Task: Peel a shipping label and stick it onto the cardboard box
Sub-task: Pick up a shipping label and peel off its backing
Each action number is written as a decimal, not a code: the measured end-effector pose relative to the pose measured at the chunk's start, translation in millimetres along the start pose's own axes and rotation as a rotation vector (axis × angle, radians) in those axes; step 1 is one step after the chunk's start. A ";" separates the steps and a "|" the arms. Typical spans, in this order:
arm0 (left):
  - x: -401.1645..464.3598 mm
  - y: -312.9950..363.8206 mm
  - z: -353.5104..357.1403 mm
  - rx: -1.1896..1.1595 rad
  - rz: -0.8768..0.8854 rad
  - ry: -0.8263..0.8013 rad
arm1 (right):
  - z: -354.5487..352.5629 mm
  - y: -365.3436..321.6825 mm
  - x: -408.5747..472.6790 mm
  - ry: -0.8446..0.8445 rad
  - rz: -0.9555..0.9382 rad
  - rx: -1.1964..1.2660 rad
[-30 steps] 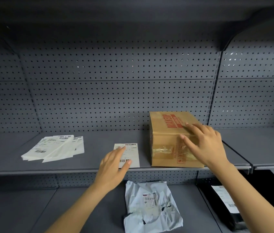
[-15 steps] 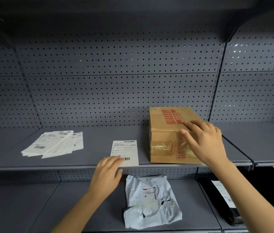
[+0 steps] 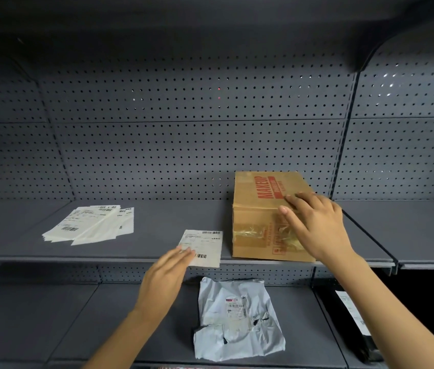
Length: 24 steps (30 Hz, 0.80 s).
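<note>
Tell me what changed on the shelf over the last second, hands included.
The left hand slid back toward the shelf's front edge, dragging the single shipping label with it; the label now overhangs the edge, fingertips on its near left corner. Nothing was gripped or released. The right hand stays flat on the cardboard box, which has not moved. The label stack and grey mailer bag are unchanged.

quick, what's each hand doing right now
Left hand: open, fingertips on the single label, holding nothing.
Right hand: open, resting on the cardboard box.
</note>
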<state>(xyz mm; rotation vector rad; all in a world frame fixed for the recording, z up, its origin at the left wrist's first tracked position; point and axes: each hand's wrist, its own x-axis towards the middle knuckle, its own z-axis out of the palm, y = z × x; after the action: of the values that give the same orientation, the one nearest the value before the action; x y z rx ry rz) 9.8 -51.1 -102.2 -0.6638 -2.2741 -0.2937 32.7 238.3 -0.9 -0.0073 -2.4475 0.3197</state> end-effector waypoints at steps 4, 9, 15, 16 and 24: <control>3.8 4.2 -4.9 -0.004 -0.046 0.059 | -3.1 -0.5 2.1 -0.018 -0.012 -0.014; 16.7 11.0 -13.8 -0.096 -0.153 0.118 | -5.7 2.2 3.6 -0.051 -0.017 -0.033; 42.4 24.1 -29.2 -0.256 -0.163 0.338 | -12.6 -1.3 7.7 -0.095 -0.042 -0.067; 46.8 27.2 -31.0 -0.274 -0.147 0.393 | -14.4 -3.6 7.7 -0.083 -0.049 -0.037; 83.3 53.4 -40.0 -0.283 0.025 0.655 | -36.2 -46.7 9.2 -0.229 0.054 0.751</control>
<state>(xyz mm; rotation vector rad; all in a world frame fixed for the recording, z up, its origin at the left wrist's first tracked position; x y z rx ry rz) 13.0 9.2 -14.2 -0.6215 -1.6098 -0.7158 51.4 202.1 42.8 0.3003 -2.3962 1.2991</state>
